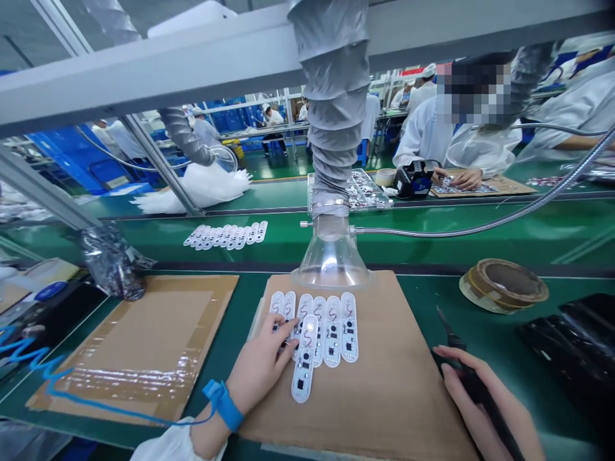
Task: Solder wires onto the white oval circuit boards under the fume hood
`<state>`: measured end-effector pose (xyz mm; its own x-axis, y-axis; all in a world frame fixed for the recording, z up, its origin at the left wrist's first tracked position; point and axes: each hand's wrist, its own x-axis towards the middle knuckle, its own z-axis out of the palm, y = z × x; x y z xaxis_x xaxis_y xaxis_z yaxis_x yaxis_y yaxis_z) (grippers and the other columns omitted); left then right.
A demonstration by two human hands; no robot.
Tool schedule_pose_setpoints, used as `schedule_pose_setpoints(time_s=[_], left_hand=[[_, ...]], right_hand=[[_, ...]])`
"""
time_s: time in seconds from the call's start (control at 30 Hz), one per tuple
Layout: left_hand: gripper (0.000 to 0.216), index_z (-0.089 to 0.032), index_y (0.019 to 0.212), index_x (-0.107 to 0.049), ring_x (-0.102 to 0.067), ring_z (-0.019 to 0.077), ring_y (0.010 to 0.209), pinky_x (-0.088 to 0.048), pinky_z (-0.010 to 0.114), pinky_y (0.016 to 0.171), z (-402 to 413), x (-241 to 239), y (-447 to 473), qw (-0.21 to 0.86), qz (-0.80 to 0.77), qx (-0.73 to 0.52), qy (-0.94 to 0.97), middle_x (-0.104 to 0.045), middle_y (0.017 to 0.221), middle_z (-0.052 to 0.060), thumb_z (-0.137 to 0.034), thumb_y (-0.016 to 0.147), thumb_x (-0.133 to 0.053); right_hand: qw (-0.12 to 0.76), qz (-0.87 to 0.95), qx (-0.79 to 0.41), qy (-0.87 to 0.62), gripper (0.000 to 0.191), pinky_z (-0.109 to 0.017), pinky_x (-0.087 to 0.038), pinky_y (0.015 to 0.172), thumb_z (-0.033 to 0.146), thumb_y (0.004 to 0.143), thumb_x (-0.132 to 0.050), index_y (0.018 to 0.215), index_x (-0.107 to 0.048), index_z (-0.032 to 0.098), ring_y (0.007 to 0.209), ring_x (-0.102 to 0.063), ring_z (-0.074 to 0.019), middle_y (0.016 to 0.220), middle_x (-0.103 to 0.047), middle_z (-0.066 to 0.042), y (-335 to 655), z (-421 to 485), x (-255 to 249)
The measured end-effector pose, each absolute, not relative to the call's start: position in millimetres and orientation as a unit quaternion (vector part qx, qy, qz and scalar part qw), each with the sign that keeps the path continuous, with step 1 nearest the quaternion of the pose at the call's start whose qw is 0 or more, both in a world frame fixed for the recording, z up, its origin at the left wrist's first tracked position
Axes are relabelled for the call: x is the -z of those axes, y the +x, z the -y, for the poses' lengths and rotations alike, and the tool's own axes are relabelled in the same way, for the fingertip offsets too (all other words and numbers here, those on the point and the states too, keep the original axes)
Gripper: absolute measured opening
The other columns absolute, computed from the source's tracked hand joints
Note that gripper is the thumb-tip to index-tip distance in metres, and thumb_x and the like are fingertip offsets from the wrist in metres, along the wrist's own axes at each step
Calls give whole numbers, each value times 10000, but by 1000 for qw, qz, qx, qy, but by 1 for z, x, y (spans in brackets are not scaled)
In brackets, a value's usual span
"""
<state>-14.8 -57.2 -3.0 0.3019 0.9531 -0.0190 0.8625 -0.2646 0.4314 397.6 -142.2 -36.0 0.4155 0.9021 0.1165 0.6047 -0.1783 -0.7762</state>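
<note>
Several white, round-ended circuit board strips (332, 333) with red wires and black chips lie in a row on a cardboard sheet (384, 403). One strip (304, 368) lies nearer to me, overlapping the row. My left hand (262, 358), with a blue wrist strap (224, 404), rests over the left end of the row. Its thumb and forefinger are apart, touching the strips near the overlapping one; my hand partly hides the leftmost strips. At the right, my right hand (490, 397) is closed round a black soldering iron (485, 400), whose thin tip points up and left.
Above the cardboard hangs a clear fume hood (331, 259) on a grey duct. More strips (225, 235) lie beyond, at left. A tape roll (503, 285) and black bag (571, 358) are at right; a taped cardboard (144, 346) is at left. Co-workers sit opposite.
</note>
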Motion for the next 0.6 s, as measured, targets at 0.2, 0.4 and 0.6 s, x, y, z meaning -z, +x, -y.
schedule_pose_setpoints(time_s=[0.2,0.4,0.6], left_hand=[[472,-255,1420,-767,-799,295,1004,-659,396,834,70,-9,-10,214,-589,-138,767,-719,1330,147,-482,1174,-434],[369,-258,1317,-701,-814,347,992,-578,372,736,81,-18,10,296,-636,-18,713,-840,1082,112,-544,1091,-640],[377,-244,1233,-630,-844,405,1016,-563,383,745,81,-22,34,245,-651,54,717,-859,1157,185,-540,1015,-714]], right_hand=[[391,532,-223,-717,456,-447,-699,938,614,1106,-568,1252,-812,258,1271,-775,-398,1383,-804,-98,410,139,57],[401,521,-223,-720,584,-500,-726,915,759,1045,-543,1110,-834,257,1202,-800,-429,1273,-841,-132,399,133,36],[405,539,-219,-706,646,-505,-738,937,838,1019,-541,1054,-851,273,1137,-826,-421,1232,-857,-134,396,130,21]])
